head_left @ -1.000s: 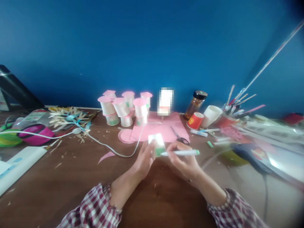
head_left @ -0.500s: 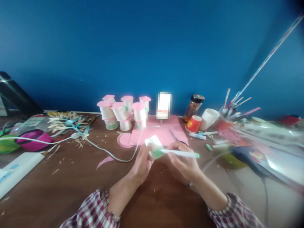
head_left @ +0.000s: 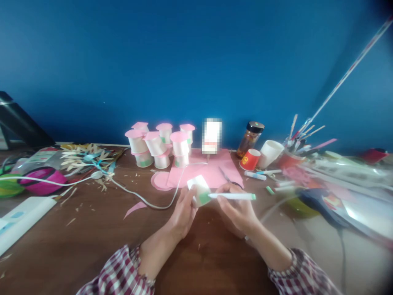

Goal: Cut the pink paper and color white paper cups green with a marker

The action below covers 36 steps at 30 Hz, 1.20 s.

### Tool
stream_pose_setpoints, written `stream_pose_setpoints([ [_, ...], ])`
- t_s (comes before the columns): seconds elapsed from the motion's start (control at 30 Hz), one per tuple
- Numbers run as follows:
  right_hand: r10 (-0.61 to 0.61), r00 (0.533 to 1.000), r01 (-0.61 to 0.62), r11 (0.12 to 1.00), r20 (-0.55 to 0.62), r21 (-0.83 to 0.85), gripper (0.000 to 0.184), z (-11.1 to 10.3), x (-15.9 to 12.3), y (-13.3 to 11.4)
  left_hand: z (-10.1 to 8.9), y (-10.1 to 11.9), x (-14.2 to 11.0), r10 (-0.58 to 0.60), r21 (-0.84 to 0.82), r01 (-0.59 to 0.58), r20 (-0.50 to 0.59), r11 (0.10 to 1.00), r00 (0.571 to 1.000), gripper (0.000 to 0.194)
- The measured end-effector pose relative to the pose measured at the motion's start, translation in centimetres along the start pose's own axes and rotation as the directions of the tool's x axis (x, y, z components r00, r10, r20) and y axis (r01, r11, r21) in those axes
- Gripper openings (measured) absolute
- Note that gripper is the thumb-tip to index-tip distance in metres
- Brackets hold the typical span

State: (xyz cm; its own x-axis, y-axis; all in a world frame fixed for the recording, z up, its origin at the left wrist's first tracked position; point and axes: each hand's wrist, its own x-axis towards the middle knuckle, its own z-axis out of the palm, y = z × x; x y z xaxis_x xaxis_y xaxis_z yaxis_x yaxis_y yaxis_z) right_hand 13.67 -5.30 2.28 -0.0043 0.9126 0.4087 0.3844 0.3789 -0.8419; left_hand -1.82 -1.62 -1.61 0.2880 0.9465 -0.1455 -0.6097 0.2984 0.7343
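Note:
My left hand (head_left: 184,209) is closed around a small white paper cup (head_left: 199,183), tilted, with a green patch coloured on its lower side. In my right hand (head_left: 235,209) is a white marker (head_left: 235,196) with a green end; its tip points left and meets or nearly meets the green patch. Beyond my hands lies pink paper (head_left: 199,168). Scissors (head_left: 230,178) rest on it, partly hidden behind my right hand. Stacked white cups (head_left: 153,144) with pink paper tops stand at the back, some bearing green patches.
A white cable (head_left: 138,198) loops across the brown table, past a pink scrap (head_left: 135,208). A power strip (head_left: 21,217) lies left. A red cup (head_left: 250,159), a white cup (head_left: 270,154) and a dark-lidded jar (head_left: 251,137) stand back right, near a glue gun (head_left: 322,205).
The view has shifted slightly. The cup in my left hand has tilted further, and the green patch looks larger than a second ago. The marker's rear end has shifted a little while its tip stays by the cup.

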Motion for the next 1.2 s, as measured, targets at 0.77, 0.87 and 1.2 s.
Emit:
stream_pose_setpoints([
  [0.77, 0.283, 0.958, -0.204, 0.792, -0.050, 0.576, 0.025, 0.4, 0.1, 1.1, -0.5, 1.5, 0.7, -0.081, -0.242, 0.108, 0.120, 0.964, 0.989, 0.032],
  [0.87, 0.287, 0.957, -0.209, 0.792, -0.048, 0.573, 0.025, 0.5, 0.0, 1.1, -0.4, 1.4, 0.5, -0.131, -0.258, 0.154, 0.105, 0.954, 0.986, 0.034],
  [1.2, 0.309, 0.950, -0.220, 0.757, -0.040, 0.615, 0.023, 0.6, -0.1, 1.7, -0.2, 1.4, 0.6, -0.135, -0.211, 0.161, 0.134, 0.964, 0.982, 0.028],
])
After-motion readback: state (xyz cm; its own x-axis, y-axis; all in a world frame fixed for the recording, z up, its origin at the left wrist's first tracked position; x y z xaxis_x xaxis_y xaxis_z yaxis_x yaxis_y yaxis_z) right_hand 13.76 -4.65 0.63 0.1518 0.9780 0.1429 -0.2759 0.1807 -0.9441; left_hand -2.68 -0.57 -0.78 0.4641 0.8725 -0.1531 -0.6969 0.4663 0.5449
